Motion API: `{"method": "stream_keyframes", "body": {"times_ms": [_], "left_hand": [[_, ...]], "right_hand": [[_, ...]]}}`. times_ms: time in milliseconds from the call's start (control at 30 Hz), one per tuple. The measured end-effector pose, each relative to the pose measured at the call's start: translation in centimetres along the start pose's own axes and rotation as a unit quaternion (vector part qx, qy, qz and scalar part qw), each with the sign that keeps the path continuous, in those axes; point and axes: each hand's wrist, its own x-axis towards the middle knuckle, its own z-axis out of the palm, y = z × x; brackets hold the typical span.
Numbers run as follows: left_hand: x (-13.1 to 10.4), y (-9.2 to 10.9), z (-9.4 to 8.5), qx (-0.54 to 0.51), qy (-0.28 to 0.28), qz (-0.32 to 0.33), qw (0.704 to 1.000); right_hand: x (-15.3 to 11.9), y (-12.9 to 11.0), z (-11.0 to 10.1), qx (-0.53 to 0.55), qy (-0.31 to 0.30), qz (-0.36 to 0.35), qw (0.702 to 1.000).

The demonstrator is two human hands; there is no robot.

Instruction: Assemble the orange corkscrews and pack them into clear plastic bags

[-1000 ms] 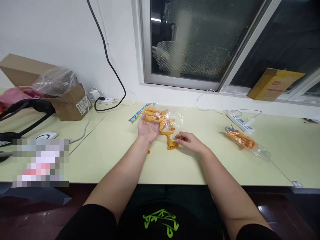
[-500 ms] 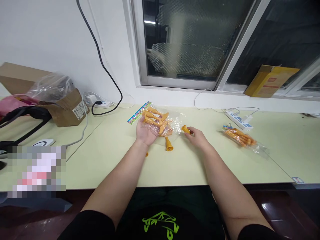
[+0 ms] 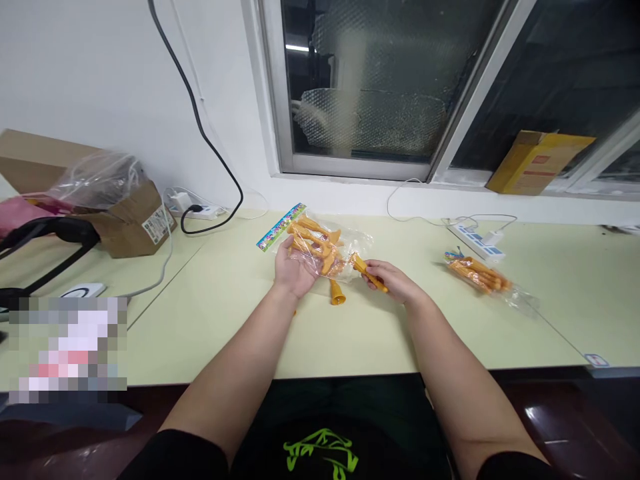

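My left hand (image 3: 295, 270) grips a clear plastic bag (image 3: 357, 237) with a colourful header card (image 3: 281, 227), its thumb on top and the palm beneath. Several orange-yellow plastic pieces with flared ends (image 3: 313, 237) lie inside. In my right hand (image 3: 393, 280) is a similar orange horn-shaped piece (image 3: 359, 263), its wide end towards the bag's right end. Whether that end is inside the bag, I cannot tell. Below the bag, another flared piece (image 3: 338, 295) lies on the table, its upper part covered. A small orange bit (image 3: 295, 313) shows beside my left forearm.
A second bag of orange pieces (image 3: 477, 273) lies to the right, near a white power strip (image 3: 477, 241). On the left stand an opened cardboard box (image 3: 127, 230) and a black-framed object (image 3: 55, 230). A black cable (image 3: 200, 127) hangs down the wall.
My right hand has brought the horn-shaped piece left to the bag's right end, and more of the piece now shows. My left hand still holds the bag, nearly in place.
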Motion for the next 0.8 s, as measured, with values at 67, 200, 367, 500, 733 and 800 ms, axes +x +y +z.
{"method": "stream_keyframes", "body": {"times_ms": [67, 200, 367, 500, 733, 800], "left_hand": [[-0.05, 0.04, 0.08, 0.0, 0.003, 0.009, 1.0], [0.08, 0.3, -0.02, -0.01, 0.016, 0.035, 0.999], [0.23, 0.66, -0.14, -0.02, 0.029, 0.058, 0.998], [0.28, 0.76, -0.15, -0.025, 0.037, 0.057, 0.997], [0.29, 0.76, -0.22, -0.021, 0.037, 0.05, 0.998], [0.27, 0.75, -0.22, -0.02, 0.034, 0.049, 0.998]], "right_hand": [[0.07, 0.01, -0.11, -0.012, 0.024, -0.019, 0.999], [0.23, 0.07, -0.13, -0.037, 0.09, -0.036, 0.995], [0.56, 0.24, 0.04, -0.069, 0.188, -0.017, 0.98], [0.75, 0.39, -0.2, -0.084, 0.205, -0.033, 0.975], [0.81, 0.59, -0.58, -0.093, 0.164, -0.046, 0.981], [0.84, 0.7, -0.61, -0.084, 0.167, -0.047, 0.981]]}}
